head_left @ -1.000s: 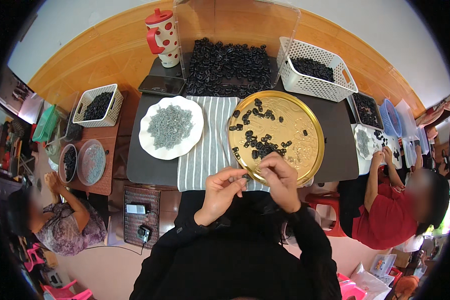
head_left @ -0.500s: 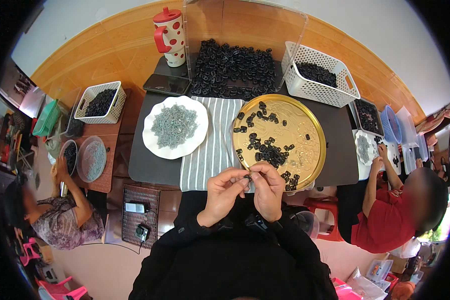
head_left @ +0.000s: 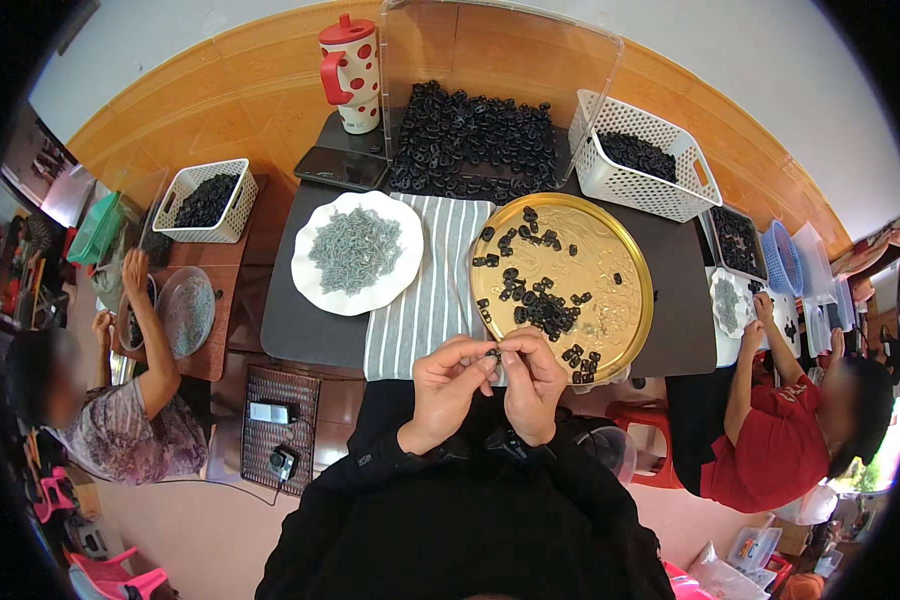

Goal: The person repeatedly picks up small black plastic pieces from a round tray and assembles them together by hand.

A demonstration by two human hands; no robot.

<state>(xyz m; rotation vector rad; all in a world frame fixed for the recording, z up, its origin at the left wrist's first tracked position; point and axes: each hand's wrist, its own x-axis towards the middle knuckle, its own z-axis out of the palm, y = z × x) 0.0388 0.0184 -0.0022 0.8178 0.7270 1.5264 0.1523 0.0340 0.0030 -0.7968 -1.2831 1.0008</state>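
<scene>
My left hand [head_left: 443, 390] pinches a small black plastic part [head_left: 493, 354] between thumb and forefinger, above the front edge of the table. Meeting it from the other side, my right hand [head_left: 533, 388] has thumb and forefinger pressed together at the same part; whatever lies between them is too small to make out. Just beyond is a round gold tray [head_left: 610, 335] with many loose black parts [head_left: 545, 310]. A striped grey cloth [head_left: 425, 320] lies under my hands' left side, partly beneath a white scalloped plate [head_left: 305, 275] heaped with small grey screws [head_left: 355, 250].
At the back stand a clear bin [head_left: 505, 60] of black parts, a white basket [head_left: 660, 190], a spotted tumbler [head_left: 352, 85] and a dark phone [head_left: 340, 168]. People work at side tables left and right. A wicker stand [head_left: 280, 385] with small devices is at lower left.
My hands stay pinched together at the black part, nearly unmoved. The view has shifted slightly. The person at left has raised an arm over the bowls.
</scene>
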